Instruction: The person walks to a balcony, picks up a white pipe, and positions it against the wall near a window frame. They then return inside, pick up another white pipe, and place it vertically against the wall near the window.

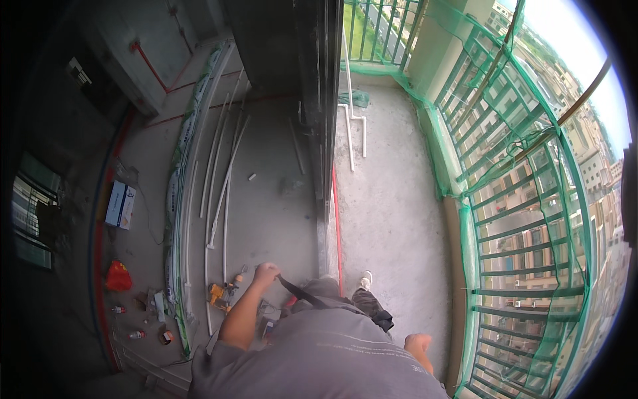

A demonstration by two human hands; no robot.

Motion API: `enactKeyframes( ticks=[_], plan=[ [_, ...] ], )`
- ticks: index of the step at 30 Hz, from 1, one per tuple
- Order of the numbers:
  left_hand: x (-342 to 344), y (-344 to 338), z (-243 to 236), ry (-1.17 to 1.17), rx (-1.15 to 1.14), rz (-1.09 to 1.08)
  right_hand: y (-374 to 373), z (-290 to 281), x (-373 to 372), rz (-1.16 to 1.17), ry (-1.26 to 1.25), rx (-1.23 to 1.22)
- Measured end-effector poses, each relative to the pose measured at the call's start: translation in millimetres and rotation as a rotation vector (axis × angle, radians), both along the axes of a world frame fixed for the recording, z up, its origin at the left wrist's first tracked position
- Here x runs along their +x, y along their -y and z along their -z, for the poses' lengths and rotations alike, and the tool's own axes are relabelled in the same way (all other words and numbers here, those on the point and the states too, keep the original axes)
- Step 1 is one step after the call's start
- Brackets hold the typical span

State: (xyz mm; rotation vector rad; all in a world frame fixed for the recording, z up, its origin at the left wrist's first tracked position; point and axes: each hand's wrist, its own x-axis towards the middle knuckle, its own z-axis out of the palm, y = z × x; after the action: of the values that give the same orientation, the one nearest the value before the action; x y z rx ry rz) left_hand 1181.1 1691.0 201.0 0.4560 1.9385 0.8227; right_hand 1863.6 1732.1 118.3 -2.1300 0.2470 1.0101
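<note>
The dark strap (300,292) runs in front of the person's waist on the room side, one end up in the left hand (267,273) and the other lost against the dark trousers, so where it ends does not show. The left hand is closed on that end, its fist covering whatever part lies inside. The right hand (419,346) is low on the balcony side, partly cut off by the grey shirt (332,352); its fingers are turned from view, and I cannot tell whether they are curled tight or hold anything.

Below the left forearm, the shirt and arm hide part of a cluster on the floor; the yellow-orange piece (219,296) there is probably a power tool. Beyond it lie long white pipes (216,173), some crossing, next to a long plastic-wrapped bundle (178,193). Farther left are a white and blue box (121,205) and a red bag (118,275), its contents out of sight. The room's left edge sinks into shadow. One pale shoe (366,280) shows on the balcony floor; green netting (432,149) veils parts of the railing (525,249).
</note>
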Motion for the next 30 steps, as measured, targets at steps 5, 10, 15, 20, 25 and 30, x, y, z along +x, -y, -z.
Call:
enactKeyframes(
  ticks=[5,10,15,20,25,30],
  plan=[
    [23.6,9.7,55.1,0.017,-0.165,-0.184,-91.7,45.3,-2.7,-0.171,-0.152,0.074],
    [98.7,40.7,133.6,-0.336,-0.477,0.105,-175.0,42.9,-29.1,-1.039,-0.104,0.012],
    [176.3,51.4,123.0,-0.083,-0.455,0.149,-193.0,75.0,8.9,-0.919,-0.242,-0.009],
    [190.2,-20.9,49.1,0.39,-0.9,0.224,-193.2,107.9,57.7,-0.94,-0.321,-0.186],
    [174.9,-49.7,64.5,0.394,-0.788,0.463,-229.0,112.6,56.8,-1.165,-0.242,-0.328],
    [181.5,-38.6,136.6,-0.274,-0.215,0.2,-306.4,90.3,19.3,-1.556,-0.276,-0.412]
  ],
)
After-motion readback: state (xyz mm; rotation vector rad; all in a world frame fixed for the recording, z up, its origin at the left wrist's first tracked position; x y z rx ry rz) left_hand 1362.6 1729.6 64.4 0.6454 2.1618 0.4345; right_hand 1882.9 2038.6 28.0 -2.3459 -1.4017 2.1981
